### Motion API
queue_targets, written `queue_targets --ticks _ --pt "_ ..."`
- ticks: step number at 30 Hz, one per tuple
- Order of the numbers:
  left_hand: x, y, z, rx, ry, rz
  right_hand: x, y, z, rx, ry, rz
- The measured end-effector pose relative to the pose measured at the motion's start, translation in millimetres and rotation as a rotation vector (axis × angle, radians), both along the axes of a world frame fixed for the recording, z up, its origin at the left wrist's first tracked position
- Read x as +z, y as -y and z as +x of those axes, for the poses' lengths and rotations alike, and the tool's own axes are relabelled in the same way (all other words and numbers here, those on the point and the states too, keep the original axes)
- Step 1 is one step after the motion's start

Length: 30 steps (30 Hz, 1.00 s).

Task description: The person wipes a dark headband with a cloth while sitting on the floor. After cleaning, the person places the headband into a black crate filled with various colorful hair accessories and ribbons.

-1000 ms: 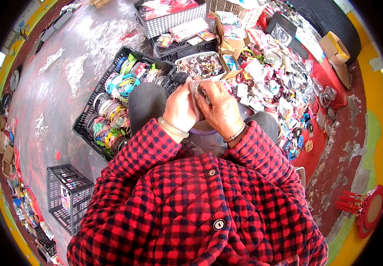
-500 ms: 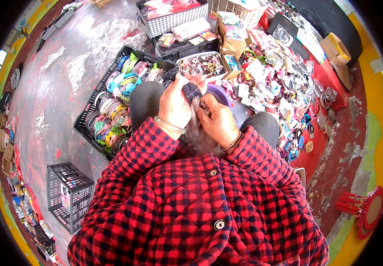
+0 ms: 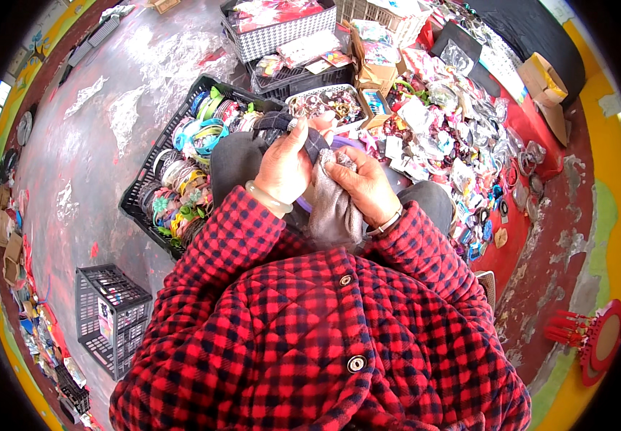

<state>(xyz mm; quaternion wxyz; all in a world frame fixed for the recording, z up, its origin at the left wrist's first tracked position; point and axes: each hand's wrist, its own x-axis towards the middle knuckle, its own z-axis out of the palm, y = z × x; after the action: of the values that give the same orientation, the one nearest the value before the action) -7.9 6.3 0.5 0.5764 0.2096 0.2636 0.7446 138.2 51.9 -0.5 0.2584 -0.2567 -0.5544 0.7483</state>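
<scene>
The left hand (image 3: 282, 172) held 1 dark band (image 3: 315, 144) between thumb and fingers; the right hand (image 3: 365, 185) pinched 1 greyish cloth (image 3: 334, 210) just beside it.

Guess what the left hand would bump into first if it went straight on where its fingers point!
Beyond the dark band it holds, the left hand would probably meet the white basket first, though this one view leaves the depth unclear.

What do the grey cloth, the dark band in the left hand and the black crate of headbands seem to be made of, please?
Grey cloth: matt textile, judging by its loose folds; fibre unclear.
Dark band: probably matt fabric, with faint pale lines; inside not visible.
Black crate: likely dull plastic, given its slotted lattice walls.
</scene>
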Motion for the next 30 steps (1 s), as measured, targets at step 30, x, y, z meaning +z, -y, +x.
queue_targets --ticks 30 --pt "16 5 32 -0.070 0.288 -0.176 44 21 -8 -0.244 0.537 1.181"
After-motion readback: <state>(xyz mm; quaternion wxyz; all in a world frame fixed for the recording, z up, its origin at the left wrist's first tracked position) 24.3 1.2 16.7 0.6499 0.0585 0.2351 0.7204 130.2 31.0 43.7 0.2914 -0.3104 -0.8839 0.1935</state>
